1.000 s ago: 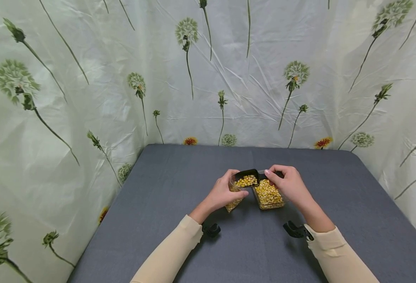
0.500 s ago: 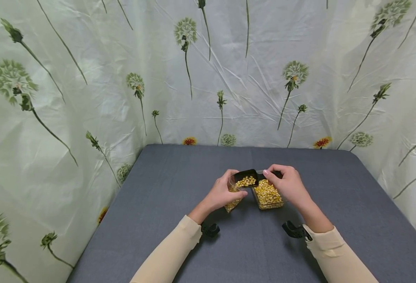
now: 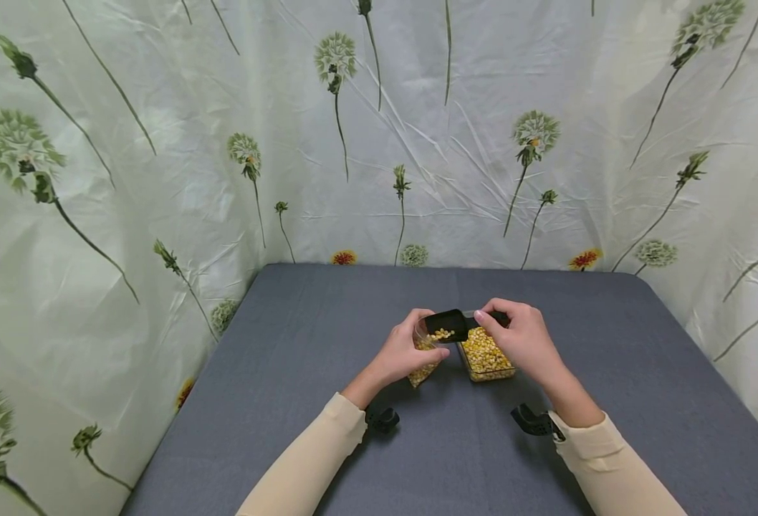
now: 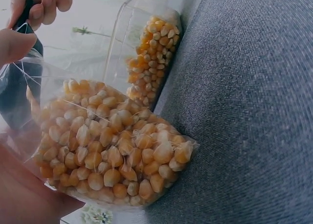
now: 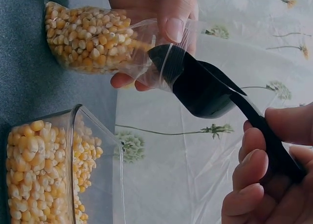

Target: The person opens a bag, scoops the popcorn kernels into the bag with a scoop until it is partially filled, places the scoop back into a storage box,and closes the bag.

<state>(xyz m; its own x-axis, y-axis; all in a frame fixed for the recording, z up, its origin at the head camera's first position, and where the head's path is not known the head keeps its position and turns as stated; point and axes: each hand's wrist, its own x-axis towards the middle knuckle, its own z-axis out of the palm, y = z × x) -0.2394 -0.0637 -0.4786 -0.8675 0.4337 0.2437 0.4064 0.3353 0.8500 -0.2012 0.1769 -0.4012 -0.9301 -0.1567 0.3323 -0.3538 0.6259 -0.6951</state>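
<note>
My left hand (image 3: 400, 351) grips a clear zip bag (image 4: 112, 145) around its mouth; corn kernels fill its lower part, which rests on the table. In my right hand (image 3: 524, 342) is the handle of a black scoop (image 5: 205, 89), held between thumb and curled fingers. The scoop's tip is inside the bag's mouth, tilted downward, and kernels slide off it into the bag in the right wrist view. A few kernels show on the scoop in the head view. Right of the bag stands a clear rectangular container (image 3: 491, 374) partly filled with corn kernels (image 5: 36, 170).
A grey cloth-covered table (image 3: 327, 315) lies under everything. Behind and to the sides hangs a pale curtain (image 3: 301, 143) with a dandelion print. Black wrist straps (image 3: 385, 420) sit at both cuffs.
The scoop has tipped further toward the bag, and its load has dropped from a heap of kernels to a few. Both hands stay in nearly the same place.
</note>
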